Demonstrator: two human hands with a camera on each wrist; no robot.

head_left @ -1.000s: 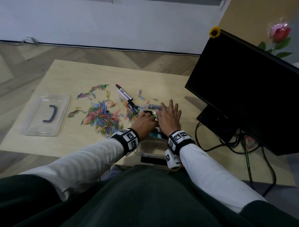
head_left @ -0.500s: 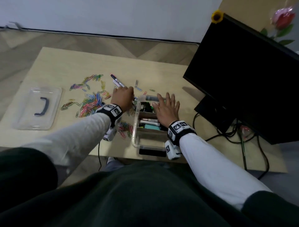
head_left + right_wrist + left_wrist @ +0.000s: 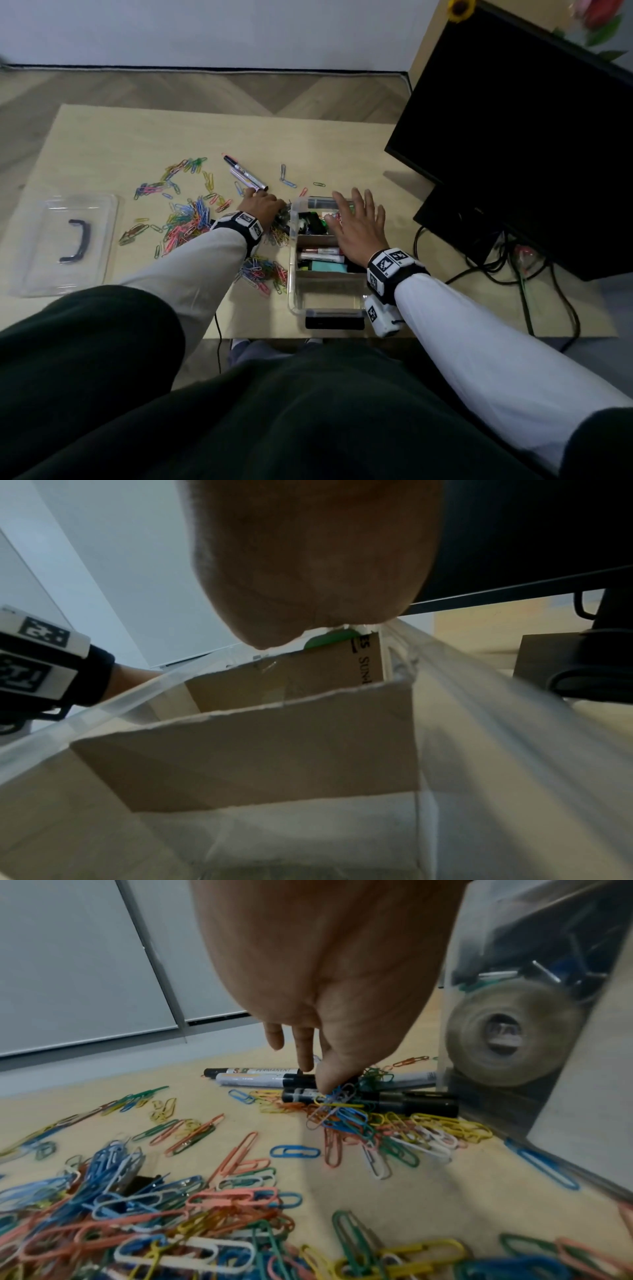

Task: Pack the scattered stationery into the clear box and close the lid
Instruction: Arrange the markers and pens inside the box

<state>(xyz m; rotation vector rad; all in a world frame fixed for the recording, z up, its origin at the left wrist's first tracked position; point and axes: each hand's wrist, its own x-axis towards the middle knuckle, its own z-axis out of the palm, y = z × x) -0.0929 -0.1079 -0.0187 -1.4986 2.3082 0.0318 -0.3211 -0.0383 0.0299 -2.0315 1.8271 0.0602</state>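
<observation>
— What is the desk [image 3: 102,144] made of?
— Pale matt wood grain. The clear box [image 3: 293,260] is smooth glossy plastic with rough-torn cardboard dividers [image 3: 260,753].
— And the paper clips [image 3: 219,1202]?
— Coloured, smooth-coated wire. The markers [image 3: 257,1080] look like glossy plastic.

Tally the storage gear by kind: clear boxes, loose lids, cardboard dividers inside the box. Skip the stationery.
Box: 1
Lid: 1
Dividers: 2
Total: 4
</observation>
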